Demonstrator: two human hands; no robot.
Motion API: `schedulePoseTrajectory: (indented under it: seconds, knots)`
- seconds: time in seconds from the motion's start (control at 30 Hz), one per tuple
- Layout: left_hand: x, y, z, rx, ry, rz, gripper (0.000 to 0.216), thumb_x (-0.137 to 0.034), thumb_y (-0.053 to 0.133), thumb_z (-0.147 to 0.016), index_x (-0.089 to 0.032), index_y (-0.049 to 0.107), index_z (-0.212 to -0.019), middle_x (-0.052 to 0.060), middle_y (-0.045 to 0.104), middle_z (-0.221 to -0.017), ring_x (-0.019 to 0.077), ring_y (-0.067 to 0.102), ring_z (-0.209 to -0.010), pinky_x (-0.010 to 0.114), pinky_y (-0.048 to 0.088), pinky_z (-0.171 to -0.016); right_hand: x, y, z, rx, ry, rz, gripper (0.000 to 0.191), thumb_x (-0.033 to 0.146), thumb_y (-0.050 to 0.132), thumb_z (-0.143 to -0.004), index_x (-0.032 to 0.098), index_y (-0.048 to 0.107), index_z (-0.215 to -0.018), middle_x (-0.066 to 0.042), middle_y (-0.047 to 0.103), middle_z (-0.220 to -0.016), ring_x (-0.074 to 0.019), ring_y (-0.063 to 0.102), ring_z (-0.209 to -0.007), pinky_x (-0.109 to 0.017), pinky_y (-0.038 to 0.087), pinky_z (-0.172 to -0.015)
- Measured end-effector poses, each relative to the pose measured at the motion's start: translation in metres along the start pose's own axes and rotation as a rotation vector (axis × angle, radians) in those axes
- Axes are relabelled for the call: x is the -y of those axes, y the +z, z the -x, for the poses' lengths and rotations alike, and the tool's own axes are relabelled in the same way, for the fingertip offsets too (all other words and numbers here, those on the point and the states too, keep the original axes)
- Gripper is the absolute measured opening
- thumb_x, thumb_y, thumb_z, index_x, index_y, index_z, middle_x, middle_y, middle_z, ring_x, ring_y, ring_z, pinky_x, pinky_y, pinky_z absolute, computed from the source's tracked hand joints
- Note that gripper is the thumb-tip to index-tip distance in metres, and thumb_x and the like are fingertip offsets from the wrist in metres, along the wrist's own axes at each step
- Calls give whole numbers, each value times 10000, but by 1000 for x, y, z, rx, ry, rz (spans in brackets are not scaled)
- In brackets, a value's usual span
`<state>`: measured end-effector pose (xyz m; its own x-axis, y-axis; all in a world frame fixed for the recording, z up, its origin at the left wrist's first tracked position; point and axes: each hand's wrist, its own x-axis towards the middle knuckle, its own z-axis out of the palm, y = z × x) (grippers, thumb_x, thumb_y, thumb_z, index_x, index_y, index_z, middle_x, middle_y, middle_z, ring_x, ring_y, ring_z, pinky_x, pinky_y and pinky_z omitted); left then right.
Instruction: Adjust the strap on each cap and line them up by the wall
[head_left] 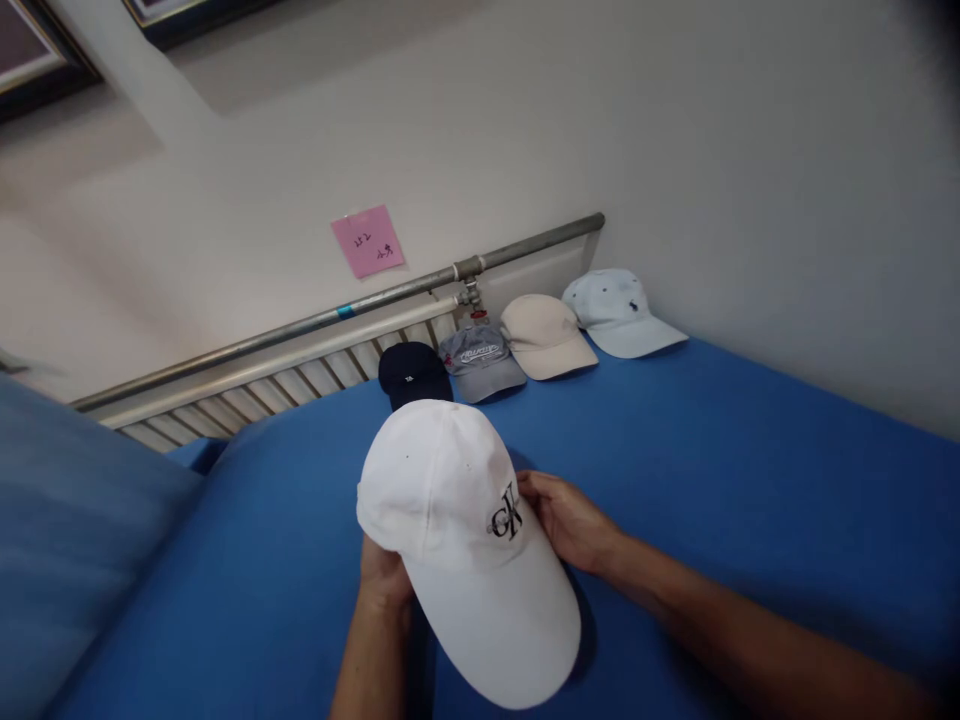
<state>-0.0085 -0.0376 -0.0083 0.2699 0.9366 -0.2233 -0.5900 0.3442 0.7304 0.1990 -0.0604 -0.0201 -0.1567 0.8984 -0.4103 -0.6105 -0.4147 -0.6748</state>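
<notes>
A white baseball cap point(450, 500) with a black monogram on its front is held up between my two hands, its brim tilted down and to the right. My left hand point(385, 570) grips it from below on the left side, with the fingers hidden under the crown. On the right side, my right hand point(566, 520) holds the cap's edge near the monogram, its fingertips partly behind the fabric. Beneath the cap lies a blue cloth surface point(675, 470).
Along the back edge sit a dark navy cap point(412, 370), a grey cap point(484, 365), a beige cap point(547, 335) and a pale blue cap point(619, 310). Behind them are a radiator point(285, 385), a metal pipe point(405, 290) and a wall with a pink note point(367, 242).
</notes>
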Motion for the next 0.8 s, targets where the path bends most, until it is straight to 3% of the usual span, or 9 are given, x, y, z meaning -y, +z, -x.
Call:
schedulePoseTrajectory:
  seconds: [0.2, 0.33, 0.43, 0.57, 0.67, 0.8]
  knots:
    - [9, 7, -10, -72, -123, -9, 346, -489, 721, -678, -231, 711, -908, 72, 746, -865, 339, 624, -1081, 454, 503, -921, 9, -10, -6, -63, -207, -12, 111, 176, 543, -618, 202, 629, -683, 8, 638, -705, -164, 561, -737, -284, 433, -740]
    - [18, 20, -7, -17, -140, 14, 430, -562, 655, -740, -179, 719, -926, 98, 747, -912, 318, 665, -991, 431, 523, -876, 21, -21, -11, -127, -334, -28, 102, 228, 569, -612, 208, 620, -698, -5, 652, -747, -183, 573, -762, -301, 442, -755]
    - [24, 30, -1, 68, -113, 3, 443, -535, 685, -736, -152, 720, -955, 102, 739, -969, 260, 683, -900, 375, 538, -816, 29, -30, -17, -180, -385, -46, 98, 242, 576, -601, 220, 605, -691, -2, 650, -727, -189, 572, -758, -306, 443, -752]
    - [32, 35, 4, 141, -43, -125, 301, -293, 789, -677, -168, 716, -941, 61, 737, -920, 177, 668, -780, 288, 532, -716, 34, -37, -26, -261, -449, -20, 89, 263, 590, -597, 231, 590, -680, -4, 640, -673, -206, 574, -729, -319, 443, -712]
    - [36, 36, 4, 144, -3, -196, 345, -198, 798, -651, -166, 707, -983, 68, 733, -941, 171, 665, -791, 273, 523, -710, 31, -38, -29, -257, -462, -10, 106, 277, 600, -602, 227, 606, -695, -16, 662, -720, -217, 589, -766, -325, 451, -720]
    - [38, 34, 1, 100, 23, -211, 367, -219, 802, -653, -156, 707, -1001, 83, 736, -946, 181, 674, -789, 284, 522, -725, 27, -34, -28, -238, -487, -6, 117, 276, 602, -618, 231, 626, -723, -25, 683, -791, -227, 606, -832, -334, 463, -765]
